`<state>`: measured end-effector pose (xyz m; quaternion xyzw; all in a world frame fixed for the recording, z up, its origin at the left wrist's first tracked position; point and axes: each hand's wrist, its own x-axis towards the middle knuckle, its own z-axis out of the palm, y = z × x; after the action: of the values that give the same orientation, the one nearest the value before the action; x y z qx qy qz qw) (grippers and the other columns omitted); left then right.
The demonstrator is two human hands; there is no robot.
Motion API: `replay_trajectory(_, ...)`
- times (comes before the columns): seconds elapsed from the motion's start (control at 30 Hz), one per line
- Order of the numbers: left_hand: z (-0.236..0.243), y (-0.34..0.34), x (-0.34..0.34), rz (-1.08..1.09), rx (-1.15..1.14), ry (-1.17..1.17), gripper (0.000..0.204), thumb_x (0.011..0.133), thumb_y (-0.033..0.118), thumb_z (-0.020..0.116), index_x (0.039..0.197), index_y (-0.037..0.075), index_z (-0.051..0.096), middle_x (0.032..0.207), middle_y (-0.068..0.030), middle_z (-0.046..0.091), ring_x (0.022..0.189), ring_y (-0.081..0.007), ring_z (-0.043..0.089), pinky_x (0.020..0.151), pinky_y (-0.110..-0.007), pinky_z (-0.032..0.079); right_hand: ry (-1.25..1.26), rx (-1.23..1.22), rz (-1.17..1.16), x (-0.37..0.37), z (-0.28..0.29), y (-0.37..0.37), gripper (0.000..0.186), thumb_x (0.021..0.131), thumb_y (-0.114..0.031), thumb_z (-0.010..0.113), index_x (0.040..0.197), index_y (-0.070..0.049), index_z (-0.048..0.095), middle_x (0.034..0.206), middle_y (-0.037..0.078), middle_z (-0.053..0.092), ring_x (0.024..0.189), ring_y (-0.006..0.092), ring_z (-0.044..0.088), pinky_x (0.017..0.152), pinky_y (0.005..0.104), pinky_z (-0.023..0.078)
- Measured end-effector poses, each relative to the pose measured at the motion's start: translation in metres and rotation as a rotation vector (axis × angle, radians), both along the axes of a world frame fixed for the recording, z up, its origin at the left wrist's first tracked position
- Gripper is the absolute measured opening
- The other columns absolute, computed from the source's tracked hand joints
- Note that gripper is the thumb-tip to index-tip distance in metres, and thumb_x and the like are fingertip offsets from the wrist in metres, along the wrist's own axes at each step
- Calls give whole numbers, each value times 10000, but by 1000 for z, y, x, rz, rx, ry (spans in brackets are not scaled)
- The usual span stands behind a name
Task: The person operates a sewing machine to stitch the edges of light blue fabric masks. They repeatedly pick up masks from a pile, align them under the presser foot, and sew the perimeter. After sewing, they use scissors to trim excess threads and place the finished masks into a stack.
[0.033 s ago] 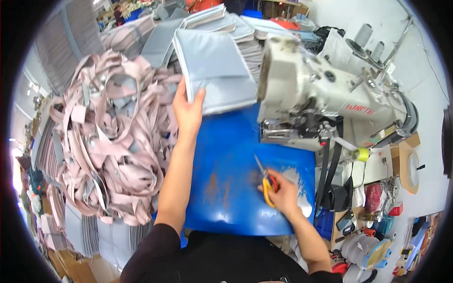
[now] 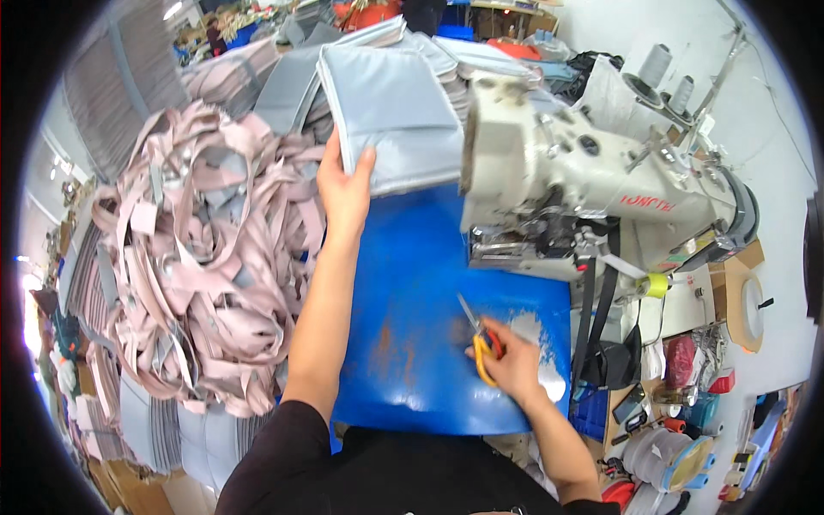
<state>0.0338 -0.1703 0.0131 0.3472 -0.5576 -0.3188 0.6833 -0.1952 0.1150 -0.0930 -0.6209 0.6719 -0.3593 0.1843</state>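
My left hand reaches forward and grips the near left corner of a grey-blue fabric panel, thumb on top and fingers hidden beneath. The panel is flat, roughly rectangular, with pale edges and a seam across it. It is held beside the sewing machine head, in front of similar stacked panels. My right hand holds scissors with yellow and red handles, low over the blue work surface. Their blades point forward and a little left; whether they are parted is too small to tell.
The large off-white sewing machine stands to the right, with grey thread cones behind it. A heap of pink and grey fabric strips lies left of my left arm. Black straps hang at the surface's right edge.
The panel and my left hand sit very slightly higher in the picture, and the scissors slightly lower. The sewing machine has also shifted slightly left in view. Both grips stay the same.
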Motion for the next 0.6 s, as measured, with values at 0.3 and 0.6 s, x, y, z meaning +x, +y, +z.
replay_trajectory(0.3, 126, -214, -124, -180, 365, 164, 782, 871, 369, 803, 1482, -6, 490, 1436, -186, 569, 1311, -310, 540, 982, -515, 518, -49, -18, 31, -4, 9, 11, 521, 772, -309, 898, 1253, -177, 747, 679, 37, 599, 579, 201, 614, 546, 351, 486)
replay_trajectory(0.6, 160, -236, -2, 99, 109, -594, 646, 855, 312, 824, 1378, 1, 607, 1274, -106, 682, 1063, -208, 659, 841, -385, 556, 82, 20, 139, -14, 5, 14, 555, 801, -305, 857, 1306, -157, 682, 781, 63, 683, 657, 260, 683, 625, 386, 548)
